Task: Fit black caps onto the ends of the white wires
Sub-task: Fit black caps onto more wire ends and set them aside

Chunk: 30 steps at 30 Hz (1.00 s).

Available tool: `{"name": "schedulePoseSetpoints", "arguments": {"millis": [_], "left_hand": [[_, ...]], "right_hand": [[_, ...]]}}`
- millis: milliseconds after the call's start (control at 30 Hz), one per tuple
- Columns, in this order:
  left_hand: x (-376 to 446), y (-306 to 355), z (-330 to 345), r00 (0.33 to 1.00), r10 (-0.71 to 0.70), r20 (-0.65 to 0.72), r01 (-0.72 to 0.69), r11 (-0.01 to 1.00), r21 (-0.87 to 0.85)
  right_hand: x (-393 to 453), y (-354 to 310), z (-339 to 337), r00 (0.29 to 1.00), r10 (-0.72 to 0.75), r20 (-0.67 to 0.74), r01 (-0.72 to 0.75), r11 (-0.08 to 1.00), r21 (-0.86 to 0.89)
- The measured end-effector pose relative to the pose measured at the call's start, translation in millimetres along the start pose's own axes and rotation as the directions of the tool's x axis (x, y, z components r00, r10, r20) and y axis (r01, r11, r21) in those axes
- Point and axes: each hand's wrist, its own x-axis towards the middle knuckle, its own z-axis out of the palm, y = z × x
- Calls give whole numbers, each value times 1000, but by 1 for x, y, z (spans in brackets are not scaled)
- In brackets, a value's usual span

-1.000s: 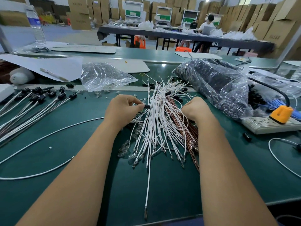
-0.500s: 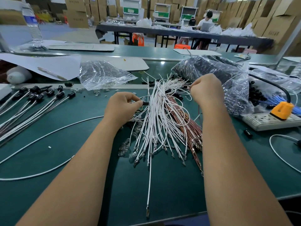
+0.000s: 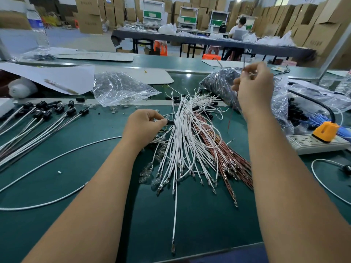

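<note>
A pile of loose white wires (image 3: 187,137) lies on the green table (image 3: 199,221), with brown wires (image 3: 226,156) beside it on the right. My left hand (image 3: 144,127) pinches a small black cap (image 3: 169,122) at the pile's left edge. Raised above the pile's far right, my right hand (image 3: 253,88) pinches a thin dark red wire (image 3: 230,118) that hangs down from it. Finished white wires with black caps (image 3: 40,118) lie in a row at the far left. A clear bag of black caps (image 3: 224,85) sits behind my right hand.
A crumpled clear bag (image 3: 121,87) lies beyond the pile. A power strip with an orange plug (image 3: 322,137) sits at the right. Long white cables (image 3: 62,158) curve across the left of the table. Small glass bulbs (image 3: 147,171) lie near the pile's front.
My right hand has lifted up and away from the pile, drawing one thin wire out with it. My left hand has stayed in place on the black cap.
</note>
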Motion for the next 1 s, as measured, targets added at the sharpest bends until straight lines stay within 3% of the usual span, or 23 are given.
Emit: {"name": "schedulePoseSetpoints", "arguments": {"millis": [100, 167, 267, 433, 567, 667, 800, 1000], "left_hand": [[1, 0, 0, 1000, 2, 0, -2, 1000, 5], [1, 1, 0, 1000, 9, 1, -9, 1000, 19], [1, 2, 0, 1000, -8, -26, 8, 1000, -13], [4, 3, -5, 993, -54, -108, 34, 983, -180], [6, 0, -7, 984, -122, -129, 106, 986, -126], [9, -5, -10, 973, -179, -146, 164, 980, -114], [9, -6, -14, 965, -219, -145, 185, 959, -213], [5, -3, -23, 959, -247, -138, 204, 941, -271]], "right_hand": [[7, -14, -1, 972, -197, -127, 189, 979, -71], [6, -25, 7, 936, -332, -116, 310, 935, -171], [-17, -35, 34, 919, -391, -45, 378, 908, -182], [-92, -26, 89, 902, -378, 207, 375, 925, 57], [-110, -8, 106, 876, -311, 370, 327, 945, 21], [-106, -1, 103, 894, -280, 349, 307, 952, -23], [-101, 3, 98, 946, -134, 297, 153, 987, -40], [-102, 4, 95, 943, -146, 300, 174, 982, -69]]}}
